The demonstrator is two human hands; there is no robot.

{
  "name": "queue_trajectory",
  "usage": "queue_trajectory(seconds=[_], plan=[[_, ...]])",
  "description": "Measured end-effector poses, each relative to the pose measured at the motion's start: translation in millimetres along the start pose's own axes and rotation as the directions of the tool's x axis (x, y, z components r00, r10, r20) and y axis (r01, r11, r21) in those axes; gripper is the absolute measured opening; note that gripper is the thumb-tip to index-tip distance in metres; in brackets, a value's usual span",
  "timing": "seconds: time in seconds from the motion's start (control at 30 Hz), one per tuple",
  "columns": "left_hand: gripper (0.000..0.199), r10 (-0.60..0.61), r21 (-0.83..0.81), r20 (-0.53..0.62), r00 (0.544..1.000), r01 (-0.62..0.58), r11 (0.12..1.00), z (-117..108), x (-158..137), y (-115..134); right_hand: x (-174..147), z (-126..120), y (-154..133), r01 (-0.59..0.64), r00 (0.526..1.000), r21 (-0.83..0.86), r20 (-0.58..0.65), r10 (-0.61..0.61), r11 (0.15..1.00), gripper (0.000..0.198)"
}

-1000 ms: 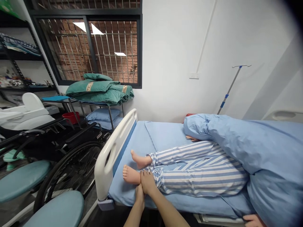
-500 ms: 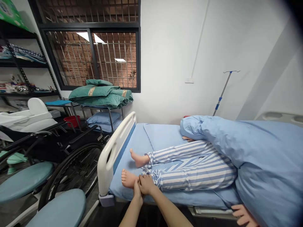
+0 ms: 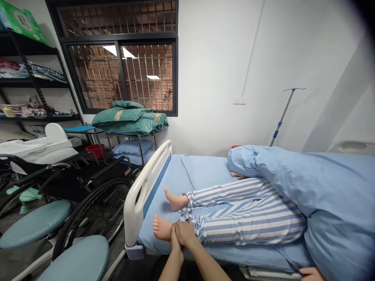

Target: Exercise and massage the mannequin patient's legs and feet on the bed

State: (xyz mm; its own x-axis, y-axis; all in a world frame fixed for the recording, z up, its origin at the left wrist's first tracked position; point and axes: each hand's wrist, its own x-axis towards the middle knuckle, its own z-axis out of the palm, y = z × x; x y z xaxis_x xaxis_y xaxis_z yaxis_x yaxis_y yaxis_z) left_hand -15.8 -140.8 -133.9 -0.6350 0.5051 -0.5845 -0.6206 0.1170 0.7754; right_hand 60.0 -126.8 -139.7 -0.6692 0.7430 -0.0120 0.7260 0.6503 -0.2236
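A figure that looks like a care mannequin lies on the bed in blue-and-white striped trousers [image 3: 246,226]. Its near foot [image 3: 162,227] points up, toes toward the footboard. My right hand [image 3: 185,234] is wrapped over the ankle by the gathered cuff. Beside it, my left hand [image 3: 175,241] grips the same ankle from the near side, close to the heel; its fingertips are partly hidden. The far foot [image 3: 176,200] rests on the sheet, untouched. A light blue quilt [image 3: 328,183] covers the upper body, and a mannequin hand [image 3: 313,274] shows at its lower edge.
The white footboard [image 3: 133,210] stands left of the feet. Beyond it are a wheelchair [image 3: 96,195] and two blue-green padded seats or rests [image 3: 79,259]. Green bedding [image 3: 129,119] is piled on a rack under the window. An IV pole [image 3: 283,117] rises behind the bed.
The camera has turned slightly left, so the whole scene sits farther right in view. Both hands stay on the near ankle, with little other visible movement.
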Motion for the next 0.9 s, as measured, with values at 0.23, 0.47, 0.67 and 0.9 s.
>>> queue_trajectory(seconds=[0.23,0.47,0.67,0.9], plan=[[0.044,0.242,0.042,-0.361,0.9,-0.243,0.969,3,11,2,8,-1,-2,-0.039,0.999,-0.014,0.015,0.039,0.999,0.039],[0.044,0.422,0.27,-0.566,0.708,-0.324,0.907,7,11,7,25,5,7,-0.085,0.992,-0.019,0.093,0.086,0.996,0.058],[0.04,0.487,0.389,-0.614,0.621,-0.298,0.872,10,11,7,37,12,16,-0.122,0.979,0.002,0.167,0.12,0.993,0.067],[0.039,0.485,0.369,-0.637,0.599,-0.316,0.874,9,18,3,42,12,19,-0.118,0.97,0.016,0.214,0.112,0.993,0.066]])
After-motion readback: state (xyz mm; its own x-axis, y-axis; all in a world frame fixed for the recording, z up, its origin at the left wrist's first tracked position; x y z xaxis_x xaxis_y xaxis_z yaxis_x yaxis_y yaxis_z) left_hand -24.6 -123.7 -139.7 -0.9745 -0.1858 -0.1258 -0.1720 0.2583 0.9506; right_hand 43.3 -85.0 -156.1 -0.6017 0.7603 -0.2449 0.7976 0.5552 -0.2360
